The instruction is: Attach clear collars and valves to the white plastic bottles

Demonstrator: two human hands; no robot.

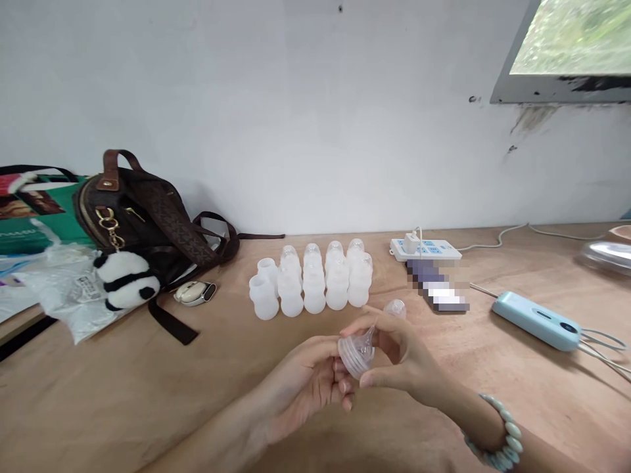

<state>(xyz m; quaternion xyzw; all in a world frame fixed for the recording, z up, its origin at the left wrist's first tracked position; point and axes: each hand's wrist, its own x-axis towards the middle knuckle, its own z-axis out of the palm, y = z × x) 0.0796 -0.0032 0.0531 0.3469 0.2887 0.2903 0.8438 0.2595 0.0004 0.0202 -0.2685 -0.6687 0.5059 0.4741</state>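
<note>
We hold a clear ringed piece with a pointed tip [353,359] in the lower middle of the frame, a little right of centre; our left hand [323,371] has its thumb and fingers closed on the ring's left side, while our right hand [405,355], a beaded bracelet [510,433] at its wrist, pinches the ring between thumb and forefinger, the tip leaning up toward its palm; just beyond the right hand we see a clear dome [395,308], though we cannot tell whether it touches the fingers; near the centre we have two rows of white bottles [314,294] upright on the brown table [207,374], the two at the left end open at the top, clear domes showing above others; right of centre lie a white power strip [444,249] and, farther right, a light blue device [536,320]; at left sits a dark backpack [142,210] with a panda plush [127,280] against it
</note>
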